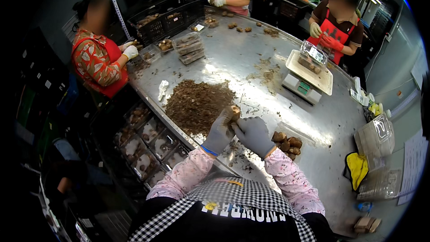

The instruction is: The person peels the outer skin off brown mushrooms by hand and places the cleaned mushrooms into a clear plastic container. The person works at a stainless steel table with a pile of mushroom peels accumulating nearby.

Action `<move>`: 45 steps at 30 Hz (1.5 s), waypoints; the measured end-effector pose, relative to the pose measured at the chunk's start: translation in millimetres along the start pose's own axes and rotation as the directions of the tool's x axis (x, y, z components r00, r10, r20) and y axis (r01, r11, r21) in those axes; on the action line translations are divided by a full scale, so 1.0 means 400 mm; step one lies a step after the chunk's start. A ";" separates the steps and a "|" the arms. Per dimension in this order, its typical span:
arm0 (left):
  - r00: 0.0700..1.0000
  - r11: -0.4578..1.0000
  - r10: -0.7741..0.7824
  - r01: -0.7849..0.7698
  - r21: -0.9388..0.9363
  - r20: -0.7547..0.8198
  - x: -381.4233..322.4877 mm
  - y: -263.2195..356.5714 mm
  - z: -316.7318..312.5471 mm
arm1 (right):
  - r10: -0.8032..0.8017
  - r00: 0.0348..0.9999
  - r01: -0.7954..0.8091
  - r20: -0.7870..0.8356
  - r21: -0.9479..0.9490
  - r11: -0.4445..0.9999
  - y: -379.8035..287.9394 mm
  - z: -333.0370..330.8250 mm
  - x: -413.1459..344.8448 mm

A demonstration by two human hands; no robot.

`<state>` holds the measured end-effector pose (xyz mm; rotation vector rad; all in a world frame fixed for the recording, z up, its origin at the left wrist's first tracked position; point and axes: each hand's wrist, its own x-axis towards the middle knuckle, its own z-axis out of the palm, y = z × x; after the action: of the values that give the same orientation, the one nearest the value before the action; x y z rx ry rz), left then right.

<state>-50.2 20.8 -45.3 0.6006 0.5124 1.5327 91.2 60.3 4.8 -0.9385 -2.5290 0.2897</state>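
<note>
My left hand, in a grey work glove with a blue cuff edge, grips a small brown tuber, likely taro, with a pale end facing up. Against its lower side press the curled fingers and thumb of my right hand, gloved in grey too. Part of the tuber is hidden by the gloves. Just beyond my left hand spreads a heap of brown fibrous peelings on the metal table. To the right of my right hand, several brown tubers lie in a clear plastic tray.
A digital scale carries a clear plastic box. Stacked clear boxes and a black crate stand at the far left. Filled boxes sit below the left table edge. A yellow cloth lies right. Several co-workers stand around.
</note>
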 end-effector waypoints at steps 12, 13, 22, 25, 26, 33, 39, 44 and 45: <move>0.995 0.952 -0.047 0.070 -0.298 0.084 -0.003 0.027 0.007 | 0.242 0.923 -0.042 -0.298 0.548 0.836 -0.018 -0.049 -0.029; 0.991 0.959 -0.031 0.066 -0.276 0.130 -0.005 0.020 0.002 | 0.206 0.913 -0.006 -0.352 0.494 0.869 -0.040 -0.064 -0.023; 0.999 0.991 0.041 -0.038 -0.125 0.018 -0.013 0.020 0.035 | 0.435 0.853 -0.157 -0.288 0.654 0.740 0.032 0.010 0.015; 0.970 0.889 0.081 0.033 -0.458 0.227 0.000 0.032 0.026 | 0.540 0.836 -0.326 -0.099 0.702 0.633 0.073 0.008 0.004; 0.993 0.962 0.070 -0.043 -0.269 0.092 -0.010 0.040 0.029 | 0.518 0.855 -0.349 -0.024 0.712 0.609 0.073 0.006 -0.005; 0.997 0.996 0.082 -0.082 0.026 0.002 -0.028 0.065 0.107 | 0.331 0.943 -0.291 0.047 0.602 0.743 0.004 -0.034 -0.028; 0.993 0.719 -0.040 0.107 0.687 -0.114 -0.029 0.134 0.103 | 0.222 0.968 -0.119 -0.117 0.563 0.818 0.022 -0.037 -0.039; 0.988 0.991 -0.132 0.134 0.025 -0.076 -0.055 0.113 0.120 | 0.514 0.852 -0.241 0.099 0.946 0.217 0.030 -0.027 -0.017; 0.990 0.992 -0.118 0.120 0.023 -0.082 -0.061 0.117 0.132 | 0.513 0.855 -0.202 0.070 0.958 0.205 0.030 -0.022 -0.020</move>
<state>-51.2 -8.1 23.5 0.5224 0.6216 1.4426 107.6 64.4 5.9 -0.8890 -1.3011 1.5228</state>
